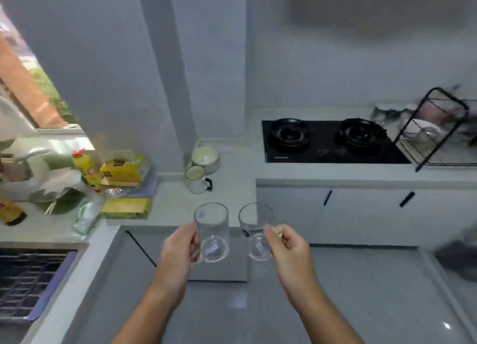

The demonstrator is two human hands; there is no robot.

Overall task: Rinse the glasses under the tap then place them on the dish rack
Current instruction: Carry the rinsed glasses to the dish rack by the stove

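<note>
I hold two clear glass mugs upright in the air in front of me, above the grey floor. My left hand grips the handle of the left glass. My right hand grips the handle of the right glass. Both glasses look empty and each bears a small sticker. The black wire dish rack stands on the counter at the far right, beyond the stove, with a glass and other items in it. A tap shows at the far left, partly hidden by clutter.
A black two-burner stove is set into the white counter. A white mug and a bowl stand in the corner. Yellow boxes, a yellow bottle and sponges crowd the left counter. White cabinets stand below the stove.
</note>
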